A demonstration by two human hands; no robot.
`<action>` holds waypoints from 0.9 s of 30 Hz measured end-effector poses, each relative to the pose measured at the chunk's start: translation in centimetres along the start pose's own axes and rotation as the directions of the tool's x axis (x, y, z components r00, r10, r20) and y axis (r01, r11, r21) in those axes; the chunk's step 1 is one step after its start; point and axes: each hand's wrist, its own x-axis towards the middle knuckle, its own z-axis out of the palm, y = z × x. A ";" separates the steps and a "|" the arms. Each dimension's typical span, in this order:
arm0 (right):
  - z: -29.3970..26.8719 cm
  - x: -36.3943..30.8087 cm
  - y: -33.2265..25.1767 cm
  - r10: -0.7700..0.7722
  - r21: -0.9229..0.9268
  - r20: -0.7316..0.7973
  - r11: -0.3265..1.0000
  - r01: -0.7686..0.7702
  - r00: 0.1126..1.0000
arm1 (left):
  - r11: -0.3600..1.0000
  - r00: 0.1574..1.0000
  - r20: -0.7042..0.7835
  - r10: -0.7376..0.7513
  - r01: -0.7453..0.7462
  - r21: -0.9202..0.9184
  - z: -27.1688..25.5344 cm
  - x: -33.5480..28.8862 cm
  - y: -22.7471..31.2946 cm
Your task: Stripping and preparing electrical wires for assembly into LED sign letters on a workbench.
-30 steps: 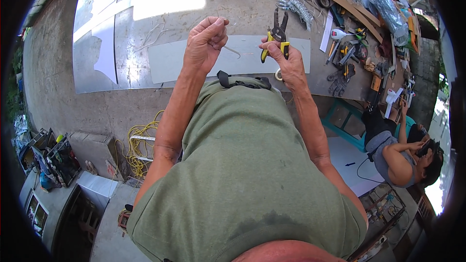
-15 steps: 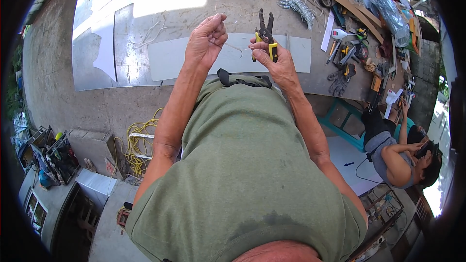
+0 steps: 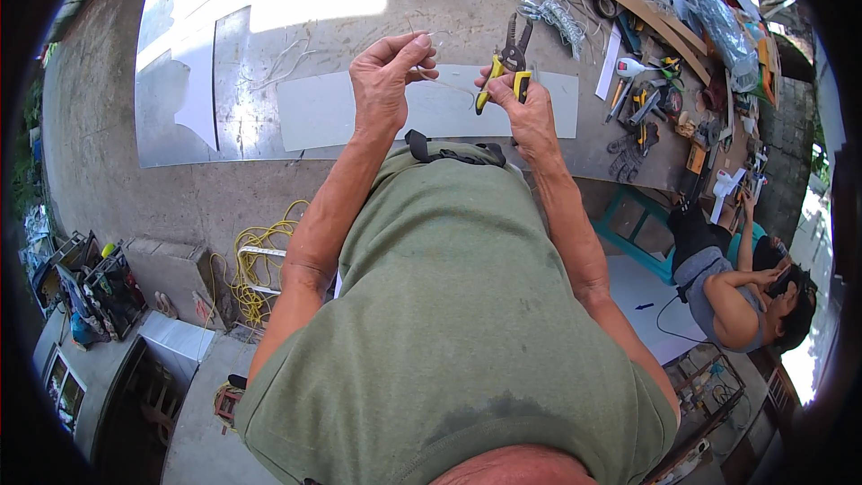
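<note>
My left hand (image 3: 384, 76) is closed in a pinch on a thin pale wire (image 3: 451, 86). One length of the wire trails rightward from under my fingers and curls near the tool; a finer end sticks up by my fingertips. In my right hand (image 3: 532, 117) is a wire stripper (image 3: 513, 56) with black jaws and yellow handles. Its jaws point away from me, tilted slightly right, and they are apart from the wire. Both hands are above a pale rectangular sheet (image 3: 314, 110) that lies on the metal-topped table (image 3: 359, 36).
Loose wires (image 3: 283, 63) lie left on the table, and bundled light strings (image 3: 555, 13) farther right. Hand tools (image 3: 642, 108) and work gloves (image 3: 626, 160) crowd the right end. A person (image 3: 732, 292) sits beyond a teal stool (image 3: 628, 216). Yellow rope (image 3: 256, 260) lies on the floor.
My left hand has shifted right and turned, its fingers reaching out more. My right hand has moved a little right, and the wire stripper now leans right with its handles spread wider.
</note>
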 end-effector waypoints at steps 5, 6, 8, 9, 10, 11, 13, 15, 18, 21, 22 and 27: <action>0.0 -0.4 -0.4 0.073 0.090 -0.047 0.994 -0.069 0.996 | 0.995 0.999 0.019 0.040 -0.042 0.093 -0.2 0.0 0.3; 0.0 -0.4 -0.3 0.073 0.090 -0.048 0.994 -0.068 0.996 | 0.995 1.000 0.012 0.016 -0.017 0.100 -0.3 0.1 0.2; -0.1 -0.4 0.0 -0.006 0.027 -0.052 1.000 0.007 0.999 | 0.994 1.000 0.004 -0.008 0.007 0.105 -0.3 0.5 -0.6; -0.1 -0.4 0.0 -0.006 0.025 -0.051 1.000 0.007 0.999 | 0.982 0.989 -0.080 0.127 -0.114 0.150 0.2 0.9 -1.4; 0.0 -0.3 0.0 -0.033 0.023 -0.054 0.999 0.035 0.998 | 0.952 0.952 -0.157 0.261 -0.227 0.204 0.4 1.0 -1.9; 0.0 -0.1 -0.1 -0.060 0.023 -0.067 0.998 0.062 0.996 | 0.953 0.954 -0.151 0.258 -0.225 0.204 0.6 0.9 -1.6; 0.2 0.2 -0.4 -0.081 0.013 -0.090 0.997 0.082 0.993 | 0.312 0.699 0.150 0.699 -0.488 0.815 0.6 0.5 -0.6; 0.5 0.1 -0.7 -0.102 -0.001 -0.101 0.995 0.102 0.990 | 0.504 0.880 0.234 0.412 -0.434 0.747 0.7 -0.3 0.1; 1.1 0.2 -1.2 -0.105 0.058 -0.152 0.992 0.115 0.983 | 0.723 0.921 0.380 -0.085 -0.206 0.660 1.7 -1.2 0.4; 1.4 0.1 -1.8 -0.142 0.032 -0.175 0.988 0.150 0.974 | 0.736 0.897 0.427 -0.112 -0.214 0.643 2.4 -1.3 -0.3; 1.5 0.1 -1.9 -0.141 0.035 -0.169 0.988 0.149 0.976 | 0.736 0.896 0.429 -0.115 -0.213 0.642 2.2 -1.0 -0.7; 0.9 0.1 -1.6 -0.117 0.026 -0.105 0.992 0.120 0.988 | 0.796 0.893 0.423 -0.156 -0.140 0.589 1.9 -0.5 -0.3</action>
